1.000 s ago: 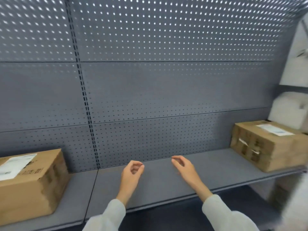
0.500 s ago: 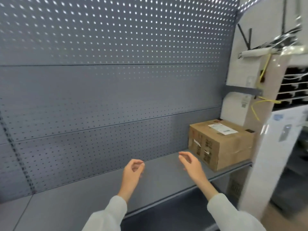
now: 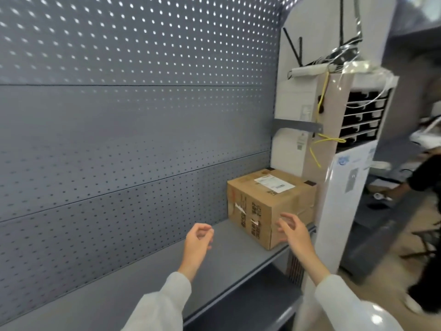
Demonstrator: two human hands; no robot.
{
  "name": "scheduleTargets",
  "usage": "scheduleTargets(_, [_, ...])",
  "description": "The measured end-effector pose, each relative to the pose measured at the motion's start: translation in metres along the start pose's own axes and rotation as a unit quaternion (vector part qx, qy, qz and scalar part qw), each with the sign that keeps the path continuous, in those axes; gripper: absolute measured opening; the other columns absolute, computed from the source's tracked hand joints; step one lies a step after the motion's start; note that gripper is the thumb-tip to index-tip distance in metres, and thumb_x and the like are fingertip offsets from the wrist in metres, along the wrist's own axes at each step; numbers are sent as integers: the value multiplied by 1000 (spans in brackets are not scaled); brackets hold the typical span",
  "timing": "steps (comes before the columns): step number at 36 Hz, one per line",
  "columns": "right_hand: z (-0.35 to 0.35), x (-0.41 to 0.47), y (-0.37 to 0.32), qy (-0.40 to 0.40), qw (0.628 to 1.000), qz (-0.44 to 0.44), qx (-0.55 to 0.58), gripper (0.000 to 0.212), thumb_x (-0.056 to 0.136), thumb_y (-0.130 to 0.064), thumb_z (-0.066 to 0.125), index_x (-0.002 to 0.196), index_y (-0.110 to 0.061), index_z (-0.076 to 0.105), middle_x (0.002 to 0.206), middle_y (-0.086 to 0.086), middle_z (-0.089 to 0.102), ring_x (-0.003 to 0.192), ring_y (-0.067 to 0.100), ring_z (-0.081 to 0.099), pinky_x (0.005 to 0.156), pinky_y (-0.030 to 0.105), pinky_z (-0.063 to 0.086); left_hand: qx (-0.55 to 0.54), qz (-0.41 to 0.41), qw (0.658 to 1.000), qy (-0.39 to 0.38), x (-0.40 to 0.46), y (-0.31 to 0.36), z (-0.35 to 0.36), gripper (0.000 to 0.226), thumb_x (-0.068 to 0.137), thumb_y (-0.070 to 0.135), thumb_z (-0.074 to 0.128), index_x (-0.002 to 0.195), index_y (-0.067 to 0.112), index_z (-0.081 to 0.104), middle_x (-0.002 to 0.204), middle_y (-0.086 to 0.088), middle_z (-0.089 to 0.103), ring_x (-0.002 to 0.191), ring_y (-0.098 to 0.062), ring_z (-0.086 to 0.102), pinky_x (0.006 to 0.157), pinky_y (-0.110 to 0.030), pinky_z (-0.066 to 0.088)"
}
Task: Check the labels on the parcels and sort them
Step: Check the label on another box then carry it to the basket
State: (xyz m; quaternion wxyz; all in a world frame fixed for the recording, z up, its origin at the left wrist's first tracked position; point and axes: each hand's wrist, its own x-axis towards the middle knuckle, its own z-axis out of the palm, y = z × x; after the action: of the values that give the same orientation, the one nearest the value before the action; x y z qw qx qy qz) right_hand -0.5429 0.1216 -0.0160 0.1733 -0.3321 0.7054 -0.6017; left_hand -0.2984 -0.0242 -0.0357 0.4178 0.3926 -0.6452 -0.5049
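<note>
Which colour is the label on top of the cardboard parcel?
The label is white with dark print and a small red mark, seen in the head view.

Back wall: we face a grey perforated panel (image 3: 133,120) catching bright spots of light up top.
Shelf: a grey metal shelf (image 3: 148,278) runs beneath.
Right: a white standing unit (image 3: 343,187), tan floor (image 3: 386,271).

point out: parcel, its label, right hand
parcel (image 3: 260,211): head view, front-left side face.
label (image 3: 274,182): head view, middle of the white sheet on top.
right hand (image 3: 294,231): head view, back of the hand, holding nothing.
</note>
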Motion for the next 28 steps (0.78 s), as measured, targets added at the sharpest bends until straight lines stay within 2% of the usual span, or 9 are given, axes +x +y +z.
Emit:
scheduleTargets(8, [-17,77,31,73,997,19,-19,28,99,-36,60,126,-28,58,117,-3,67,108,19,66,95,53,55,-1,-26,999,-39,70,-4,53,4,100,15,65,103,17,66,103,-9,69,95,-22,70,80,-41,63])
scheduleTargets(11, [-20,97,34,104,994,36,-12,28,100,-36,59,126,-26,56,122,0,64,113,21,62,102,53,51,-5,-41,998,-42,88,-3,69,6,99,15,65,104,19,65,107,-4,68,99,-18,68,83,-41,63])
scheduleTargets(13, [-22,114,32,119,992,40,-14,35,101,-36,58,133,-21,53,126,2,61,117,22,58,104,50,49,-10,-47,998,-48,107,-5,80,9,99,17,65,108,19,64,110,-2,67,101,-16,67,83,-39,63])
scheduleTargets(16, [-30,139,31,139,989,47,-20,47,102,-34,57,142,-11,46,133,7,56,123,26,54,105,44,45,-16,-67,996,-64,130,-5,94,19,100,22,65,118,19,60,118,2,64,105,-14,63,87,-38,61])
scheduleTargets(19, [-39,164,33,164,985,57,-15,56,101,-34,59,148,-9,40,144,12,51,131,31,49,111,47,41,-9,-88,993,-73,151,-9,105,29,98,32,67,124,26,57,131,3,60,119,-18,60,101,-46,55])
scheduleTargets(21, [-45,179,34,179,982,65,-7,59,101,-31,60,150,-7,38,148,14,49,134,32,48,112,46,39,-10,-104,991,-82,164,-12,113,44,96,41,68,136,28,54,141,3,55,129,-21,55,107,-50,50])
scheduleTargets(24, [-51,199,38,182,980,79,2,57,101,-28,60,149,-6,39,146,14,51,133,32,49,111,44,38,-37,-125,987,-95,179,-11,123,62,95,47,67,150,28,44,149,2,50,135,-22,51,112,-51,45])
scheduleTargets(28, [-55,217,38,215,972,92,0,47,101,-28,60,138,-3,47,136,17,56,125,36,53,107,48,41,-75,-133,982,-107,192,-11,135,75,93,54,66,158,31,36,154,1,46,140,-24,47,116,-55,40])
